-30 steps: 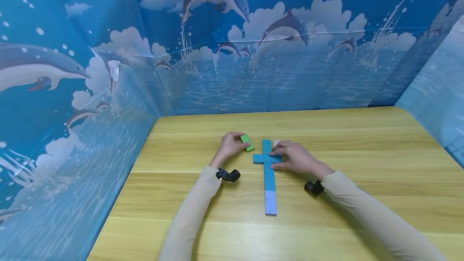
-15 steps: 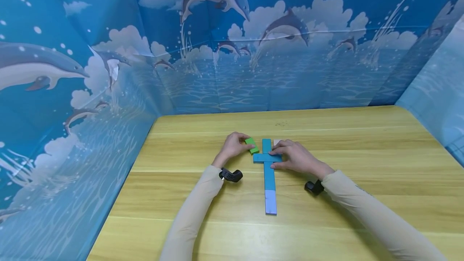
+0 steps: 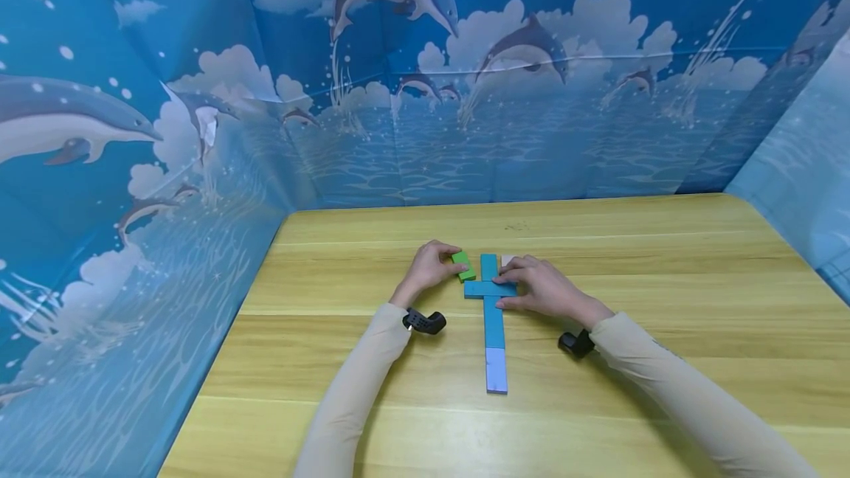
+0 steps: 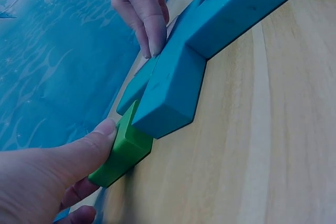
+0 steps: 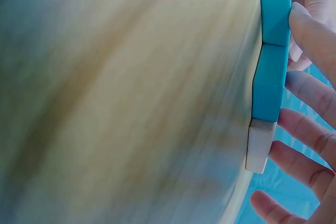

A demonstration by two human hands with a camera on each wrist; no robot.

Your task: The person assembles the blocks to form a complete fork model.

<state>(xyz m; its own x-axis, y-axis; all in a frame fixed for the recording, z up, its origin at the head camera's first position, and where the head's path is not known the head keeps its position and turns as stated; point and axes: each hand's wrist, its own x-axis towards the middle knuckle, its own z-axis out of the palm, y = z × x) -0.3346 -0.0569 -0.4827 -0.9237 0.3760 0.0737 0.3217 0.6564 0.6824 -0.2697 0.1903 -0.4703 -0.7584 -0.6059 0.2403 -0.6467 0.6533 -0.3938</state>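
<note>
My left hand (image 3: 428, 269) pinches a small green block (image 3: 462, 260) between thumb and fingers. In the left wrist view the green block (image 4: 126, 148) stands right at the end of a teal crossbar (image 4: 173, 90). The teal blocks form a cross: the crossbar lies between an upper teal block (image 3: 488, 265) and a long teal block (image 3: 493, 323). My right hand (image 3: 544, 290) rests its fingertips on the crossbar's right part, thumb by the long block. In the right wrist view its spread fingers touch the teal blocks and a whitish block (image 5: 260, 147).
A lavender block (image 3: 496, 371) continues the cross's stem toward me. Everything lies on a wood-grain table (image 3: 631, 257). A blue dolphin-print curtain (image 3: 425, 153) stands along its back and sides. Each wrist wears a black camera (image 3: 425, 321).
My left hand has moved the green block a little to the right and toward me, closer to the crossbar's left end. The right hand and the teal blocks look the same.
</note>
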